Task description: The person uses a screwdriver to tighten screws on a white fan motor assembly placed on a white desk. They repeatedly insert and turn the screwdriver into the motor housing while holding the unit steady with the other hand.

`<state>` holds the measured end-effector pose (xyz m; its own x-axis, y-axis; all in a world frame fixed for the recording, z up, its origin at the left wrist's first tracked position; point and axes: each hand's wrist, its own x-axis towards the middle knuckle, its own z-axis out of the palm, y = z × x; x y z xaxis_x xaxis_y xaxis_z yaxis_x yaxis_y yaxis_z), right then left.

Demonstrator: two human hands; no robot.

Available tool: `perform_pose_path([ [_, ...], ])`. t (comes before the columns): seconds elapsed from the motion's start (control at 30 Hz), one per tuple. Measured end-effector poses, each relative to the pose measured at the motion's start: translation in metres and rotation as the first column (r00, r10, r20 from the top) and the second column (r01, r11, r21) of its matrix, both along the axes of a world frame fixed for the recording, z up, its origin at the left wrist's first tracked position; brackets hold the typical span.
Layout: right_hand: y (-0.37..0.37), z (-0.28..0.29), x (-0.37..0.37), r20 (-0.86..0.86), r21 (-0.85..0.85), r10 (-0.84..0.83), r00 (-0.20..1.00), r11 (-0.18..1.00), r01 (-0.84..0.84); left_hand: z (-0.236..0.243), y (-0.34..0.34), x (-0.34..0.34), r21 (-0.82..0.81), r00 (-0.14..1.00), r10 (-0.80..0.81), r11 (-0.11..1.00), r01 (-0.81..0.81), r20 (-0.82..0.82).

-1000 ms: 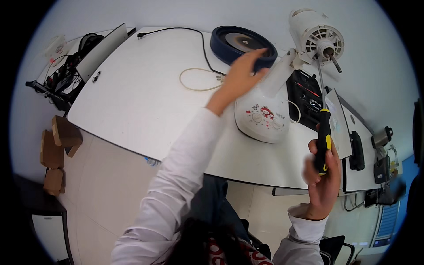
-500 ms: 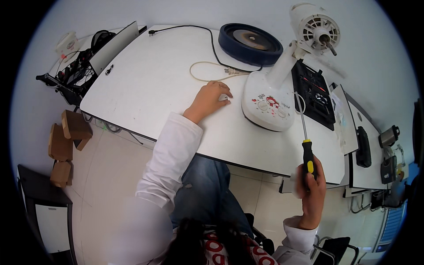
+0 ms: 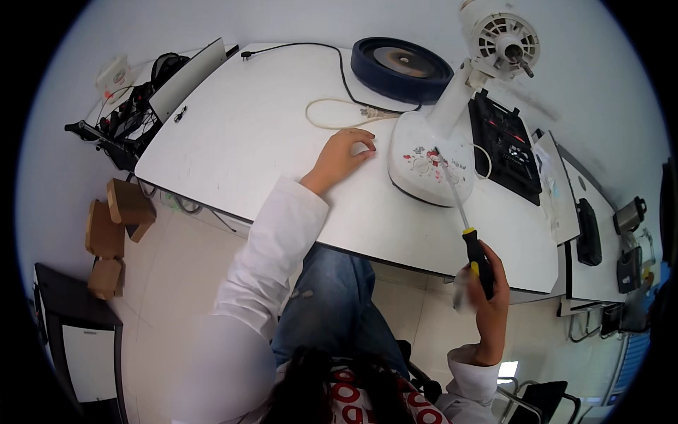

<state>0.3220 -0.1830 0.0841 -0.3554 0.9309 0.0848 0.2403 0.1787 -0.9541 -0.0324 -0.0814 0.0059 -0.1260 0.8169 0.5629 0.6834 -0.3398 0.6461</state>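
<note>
Screwdriver (image 3: 474,249) in right hand (image 3: 492,283); black case (image 3: 521,187) holds small tools (image 3: 519,153).

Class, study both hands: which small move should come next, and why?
Perhaps steady the base with the left hand, which rests on the table beside it: no hand holds the base, and the screwdriver in the right hand points over it.

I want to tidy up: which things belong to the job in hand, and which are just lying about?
Probably part of the job:
screwdriver, in the right hand
white fan, without blades
open tool case

Seemingly just lying about:
cardboard boxes
silver jug
</note>
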Motion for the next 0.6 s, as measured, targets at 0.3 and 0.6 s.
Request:
perform_pose_path([
  [0.3, 0.016, 0.0, -0.013, 0.332, 0.426, -0.082, 0.94, 0.902, -0.072, 0.021, -0.008, -0.001, -0.135, 0.633, -0.3, 0.828, 0.544, 0.714],
  [0.6, 0.022, -0.002, -0.019, 0.342, 0.433, -0.045, 0.939, 0.894, -0.115, 0.027, -0.012, 0.001, -0.099, 0.497, -0.36, 0.724, 0.682, 0.79],
])
